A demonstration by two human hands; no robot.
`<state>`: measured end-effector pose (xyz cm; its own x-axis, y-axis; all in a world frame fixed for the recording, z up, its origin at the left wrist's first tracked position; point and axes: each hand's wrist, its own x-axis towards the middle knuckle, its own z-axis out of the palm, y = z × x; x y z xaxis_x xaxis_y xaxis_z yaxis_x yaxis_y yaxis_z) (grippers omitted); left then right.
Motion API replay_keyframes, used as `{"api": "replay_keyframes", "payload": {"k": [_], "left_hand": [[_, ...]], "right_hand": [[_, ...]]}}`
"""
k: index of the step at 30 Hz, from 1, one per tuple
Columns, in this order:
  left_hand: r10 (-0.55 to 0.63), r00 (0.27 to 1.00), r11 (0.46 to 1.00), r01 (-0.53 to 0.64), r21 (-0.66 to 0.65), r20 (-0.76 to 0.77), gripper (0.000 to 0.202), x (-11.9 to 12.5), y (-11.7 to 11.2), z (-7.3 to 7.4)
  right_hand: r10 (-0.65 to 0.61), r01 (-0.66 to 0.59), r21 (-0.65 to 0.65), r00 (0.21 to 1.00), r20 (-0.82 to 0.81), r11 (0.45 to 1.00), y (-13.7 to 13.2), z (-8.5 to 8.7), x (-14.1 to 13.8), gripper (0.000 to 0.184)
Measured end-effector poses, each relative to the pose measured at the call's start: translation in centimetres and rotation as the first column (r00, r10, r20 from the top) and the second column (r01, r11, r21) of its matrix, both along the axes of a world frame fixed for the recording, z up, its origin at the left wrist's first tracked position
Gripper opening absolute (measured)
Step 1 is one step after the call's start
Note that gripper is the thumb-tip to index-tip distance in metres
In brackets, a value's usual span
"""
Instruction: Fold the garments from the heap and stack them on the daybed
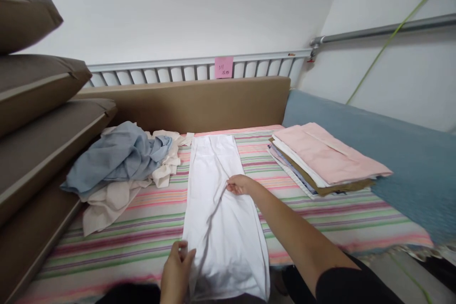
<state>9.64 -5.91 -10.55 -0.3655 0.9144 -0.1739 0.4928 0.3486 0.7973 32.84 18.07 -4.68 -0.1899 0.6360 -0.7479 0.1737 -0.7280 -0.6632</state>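
White trousers (231,242) lie lengthwise in front of me, folded into a long strip with the waist end away from me and the near end hanging at the bed's edge. A raised crease runs down their middle. My right hand (239,185) pinches the cloth at that crease, about halfway along. Lower down, my left hand (176,268) is closed at the left edge of the trousers, thumb and fingers curled together on the fabric.
A rumpled heap of blue and cream clothes (121,161) lies left. Folded garments with a pink one on top (320,152) are stacked right. Brown cushions (42,133) rise at far left. Behind the striped cover (149,228) stand a brown backrest (199,104) and radiator (160,75).
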Motion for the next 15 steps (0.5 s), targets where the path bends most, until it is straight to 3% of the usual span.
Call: {"api": "replay_keyframes", "payload": {"k": [7, 11, 15], "left_hand": [[0.042, 0.999, 0.999, -0.043, 0.032, 0.015, 0.047, 0.6, -0.2, 0.2], [0.05, 0.999, 0.997, -0.05, 0.053, -0.004, 0.043, 0.8, -0.1, 0.4], [0.067, 0.998, 0.997, -0.067, 0.041, 0.007, 0.04, 0.8, -0.4, 0.4]], "right_hand": [[-0.005, 0.005, -0.017, 1.0, -0.019, 1.0, -0.2, 0.9, -0.8, 0.021], [-0.004, 0.006, 0.065, 0.999, -0.04, 0.998, -0.1, 0.9, -0.4, 0.02], [-0.018, 0.01, 0.184, 0.999, 0.042, 0.983, 0.0, 0.4, 0.4, 0.015]]}}
